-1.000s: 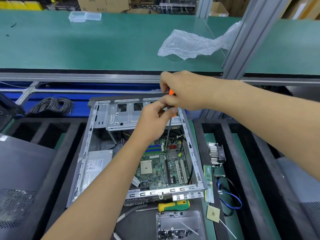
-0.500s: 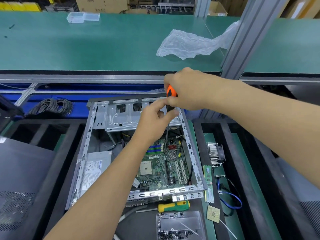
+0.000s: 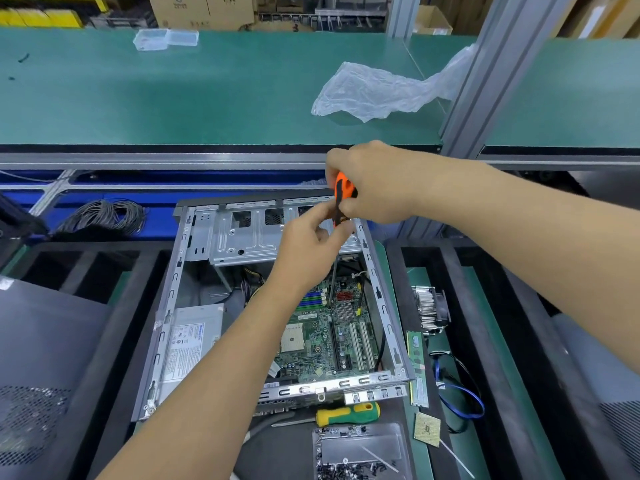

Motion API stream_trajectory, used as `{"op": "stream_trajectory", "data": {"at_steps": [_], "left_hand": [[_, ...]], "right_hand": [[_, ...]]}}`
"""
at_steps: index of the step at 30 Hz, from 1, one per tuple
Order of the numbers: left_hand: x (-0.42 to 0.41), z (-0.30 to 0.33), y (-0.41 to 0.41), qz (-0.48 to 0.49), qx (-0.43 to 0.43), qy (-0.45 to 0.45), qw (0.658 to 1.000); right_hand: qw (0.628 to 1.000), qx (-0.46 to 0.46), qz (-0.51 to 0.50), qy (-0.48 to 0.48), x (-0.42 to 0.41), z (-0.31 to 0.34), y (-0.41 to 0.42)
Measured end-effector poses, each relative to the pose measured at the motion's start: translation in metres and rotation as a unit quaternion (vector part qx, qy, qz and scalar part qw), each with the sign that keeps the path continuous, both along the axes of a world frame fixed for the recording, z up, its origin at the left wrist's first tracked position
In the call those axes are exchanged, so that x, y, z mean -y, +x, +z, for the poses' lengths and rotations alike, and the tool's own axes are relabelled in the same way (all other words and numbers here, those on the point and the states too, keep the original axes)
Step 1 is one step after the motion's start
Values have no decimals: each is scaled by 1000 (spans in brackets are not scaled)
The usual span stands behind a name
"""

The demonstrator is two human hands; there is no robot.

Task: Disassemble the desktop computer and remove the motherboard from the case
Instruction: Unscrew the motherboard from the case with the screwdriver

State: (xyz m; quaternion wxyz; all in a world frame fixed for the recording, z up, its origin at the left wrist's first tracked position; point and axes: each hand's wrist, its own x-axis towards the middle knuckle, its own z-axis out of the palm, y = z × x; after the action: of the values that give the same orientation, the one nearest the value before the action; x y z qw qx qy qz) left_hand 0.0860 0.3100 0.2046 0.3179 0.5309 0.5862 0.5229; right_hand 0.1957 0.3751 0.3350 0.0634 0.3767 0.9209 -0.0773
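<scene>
1. Nearest the camera, a tray (image 3: 360, 452) of loose screws sits on the dark mat, with a green-and-yellow screwdriver (image 3: 348, 413) lying just beyond it and a bare CPU chip (image 3: 427, 428) to its right.
2. A RAM stick (image 3: 417, 368) lies along the right outer wall of the case (image 3: 162, 337); blue cables (image 3: 462, 398) and a heatsink (image 3: 431, 311) rest further right.
3. The case is open on top. The motherboard (image 3: 320, 341) is inside, flat on the case floor in the right half, and the power supply (image 3: 188, 341) fills the near-left corner.
4. The left hand (image 3: 311, 247) reaches over the case – its fingertips pinch the lower end of the orange screwdriver (image 3: 343, 199) handle, closed on it.
5. The right hand (image 3: 377, 183) is wrapped around the top of that handle, clamped on it. The shaft runs down from the handle into the case toward the far part of the motherboard; its tip is too small to make out.
6. Behind the hands, a metal drive cage (image 3: 249, 237) spans the far end of the case.
7. A coil of grey wire (image 3: 104, 216) lies to the far left on a blue surface.
8. Farthest off, the green bench (image 3: 173, 98) carries a crumpled plastic bag (image 3: 374, 93) and a clear plastic box (image 3: 166, 39) – well apart.
</scene>
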Motion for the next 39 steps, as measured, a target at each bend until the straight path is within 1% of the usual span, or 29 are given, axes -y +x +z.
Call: {"op": "stream_trajectory", "data": {"at_steps": [2,5,7,9,12,14,16,20,22,26,28,31,33,37,39], "left_hand": [[0,1,0,18,-4,13,1000],[-2,4,0,53,-18,8,998],[-3,3,0,53,-25,6,998],[-2,-1,-1,38,-20,6,999],[0,-4,-1,15,-11,3,1000],[0,-2,0,22,-22,7,1000],[-1,1,1,40,-19,13,999],[-5,1,2,53,-19,3,998],[-4,1,2,46,-24,-2,999],[-1,-3,2,20,-23,16,999],[-2,-2,3,33,-23,19,999],[-5,0,3,57,-29,16,998],[-5,-1,4,60,-35,9,998],[-1,0,2,26,-15,13,999],[0,2,2,21,-26,16,999]], "right_hand": [[1000,-11,-4,-12,0,0,1],[997,-27,-51,46,0,-3,1],[995,-27,-54,78,0,-5,0],[997,-31,-31,67,-1,-5,0],[999,-39,-2,9,-2,-1,1],[999,-44,3,-16,-2,1,1],[999,-47,-4,0,-2,-2,2],[996,-4,-35,76,-1,-7,2],[998,-4,-7,65,-1,-7,2],[999,-11,38,4,-2,-1,4],[999,-24,26,11,-2,-3,4],[997,-14,-33,73,0,-6,3],[995,-10,-36,91,0,-7,3],[999,-12,6,53,-2,-3,4],[999,-24,12,26,-2,-1,6]]}}
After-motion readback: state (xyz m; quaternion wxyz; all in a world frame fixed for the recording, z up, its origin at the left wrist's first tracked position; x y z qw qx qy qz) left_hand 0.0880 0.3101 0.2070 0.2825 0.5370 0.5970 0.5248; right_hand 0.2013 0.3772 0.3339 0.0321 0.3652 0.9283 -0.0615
